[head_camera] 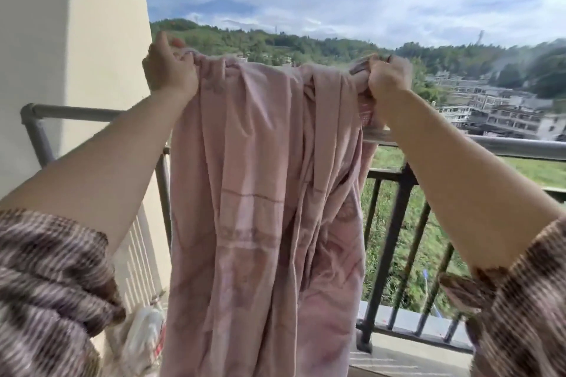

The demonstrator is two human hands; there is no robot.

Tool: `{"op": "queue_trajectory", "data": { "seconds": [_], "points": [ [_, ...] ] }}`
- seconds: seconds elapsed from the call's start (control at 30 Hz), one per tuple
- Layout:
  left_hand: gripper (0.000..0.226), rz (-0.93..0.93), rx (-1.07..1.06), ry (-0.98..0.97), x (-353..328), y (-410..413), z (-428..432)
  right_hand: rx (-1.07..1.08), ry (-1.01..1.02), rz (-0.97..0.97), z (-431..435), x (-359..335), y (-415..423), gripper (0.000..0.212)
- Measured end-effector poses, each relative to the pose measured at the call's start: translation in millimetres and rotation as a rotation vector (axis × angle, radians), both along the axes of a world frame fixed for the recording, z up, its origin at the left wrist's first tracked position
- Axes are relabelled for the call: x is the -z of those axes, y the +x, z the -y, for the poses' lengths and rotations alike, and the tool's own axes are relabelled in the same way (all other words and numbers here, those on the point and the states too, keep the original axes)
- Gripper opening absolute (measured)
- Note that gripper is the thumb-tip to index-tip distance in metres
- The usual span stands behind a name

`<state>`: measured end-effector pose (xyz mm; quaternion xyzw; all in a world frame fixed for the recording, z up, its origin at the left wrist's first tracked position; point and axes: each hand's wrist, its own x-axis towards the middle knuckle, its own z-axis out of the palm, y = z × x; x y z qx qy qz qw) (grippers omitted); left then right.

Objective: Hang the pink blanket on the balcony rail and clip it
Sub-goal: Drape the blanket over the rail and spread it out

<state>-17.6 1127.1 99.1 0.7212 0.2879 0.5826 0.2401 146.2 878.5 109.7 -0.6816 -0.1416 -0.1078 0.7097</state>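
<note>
While both arms reach up, left hand [167,69] and right hand [387,78] each have fingers [375,66] clamped on a bunched top edge of the pink blanket [263,193]. Blanket stretches between the two fists and hangs straight down below the fingers, in front of the grey balcony rail [517,147], not laid over it. Dark balusters [398,242] show below the right fingers. White bag [144,333] sits low, beneath the left forearm. Striped sleeves [52,278] pushed up both arms.
</note>
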Motion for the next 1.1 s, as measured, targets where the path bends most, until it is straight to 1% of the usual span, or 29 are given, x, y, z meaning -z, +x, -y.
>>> {"op": "queue_trajectory", "data": {
  "seconds": [0.1,0.13,0.17,0.23,0.3,0.33,0.37,0.43,0.47,0.53,0.57,0.63,0.7,0.73,0.77,0.8,0.83,0.87,0.9,0.93,1.0,1.07,1.1],
  "points": [
    [0.024,-0.281,-0.08,-0.022,33.3,-7.5,-21.2,-0.145,-0.465,-0.051,11.0,18.1,6.5,0.024],
    [0.024,-0.336,-0.066,-0.012,44.3,-8.3,-24.3,-0.155,-0.597,-0.033,11.9,20.1,5.9,0.024],
    [0.025,-0.344,-0.048,0.0,50.9,-7.8,-25.4,-0.124,-0.696,0.024,11.3,18.9,5.4,0.023],
    [0.029,-0.326,-0.042,-0.008,52.0,-3.6,-24.9,-0.047,-0.826,0.166,9.0,14.3,1.8,0.024],
    [0.031,-0.327,-0.079,-0.002,48.5,-0.1,-19.4,-0.058,-0.892,0.263,7.9,11.8,-3.8,0.031],
    [0.03,-0.32,-0.082,0.042,47.5,0.8,-13.5,-0.066,-0.905,0.309,9.2,12.1,-7.0,0.032],
    [0.028,-0.314,-0.063,0.112,47.9,1.4,-5.2,-0.045,-0.897,0.366,11.5,14.3,-10.8,0.027],
    [0.022,-0.292,0.017,0.266,50.3,1.7,16.4,0.073,-0.811,0.501,18.7,22.8,-18.0,0.019],
    [0.018,-0.265,0.062,0.342,52.9,2.5,28.8,0.142,-0.764,0.554,22.9,29.4,-20.9,0.02],
    [0.012,-0.2,0.159,0.497,62.3,3.3,58.1,0.22,-0.718,0.584,31.6,47.4,-28.4,0.03],
    [0.018,-0.184,0.212,0.563,68.5,3.2,74.3,0.226,-0.709,0.579,35.8,57.3,-32.7,0.036],
    [0.042,-0.236,0.306,0.614,83.1,3.8,107.0,0.182,-0.673,0.541,41.1,74.6,-41.1,0.048],
    [0.061,-0.432,0.298,0.589,96.5,12.0,133.6,0.118,-0.64,0.486,39.8,86.4,-47.6,0.057],
    [0.064,-0.525,0.267,0.574,100.6,19.0,141.9,0.102,-0.627,0.457,37.1,90.0,-49.9,0.06],
    [0.061,-0.583,0.259,0.546,102.3,26.5,147.2,0.084,-0.596,0.416,34.5,92.6,-50.7,0.061],
    [0.05,-0.606,0.285,0.494,101.2,33.2,149.5,0.057,-0.525,0.355,31.6,93.8,-50.3,0.061],
    [0.034,-0.603,0.335,0.433,98.4,37.5,150.3,0.017,-0.423,0.274,29.7,94.8,-49.2,0.059],
    [0.022,-0.57,0.4,0.383,95.3,38.9,149.4,-0.031,-0.314,0.175,28.7,95.2,-47.9,0.056],
    [0.021,-0.509,0.459,0.36,92.4,38.1,146.4,-0.084,-0.224,0.074,29.4,95.6,-47.3,0.051],
    [0.027,-0.438,0.514,0.349,88.2,35.9,141.1,-0.137,-0.164,-0.01,30.8,96.0,-46.9,0.046],
    [0.038,-0.258,0.612,0.26,74.1,29.6,128.0,-0.198,-0.155,-0.109,34.6,96.9,-47.1,0.04],
    [0.041,-0.135,0.653,0.074,58.0,27.3,112.0,-0.22,-0.17,-0.165,35.3,96.3,-49.4,0.04],
    [0.04,-0.101,0.664,-0.028,51.3,26.9,104.7,-0.244,-0.14,-0.196,34.1,95.6,-51.3,0.038]
  ]
}}
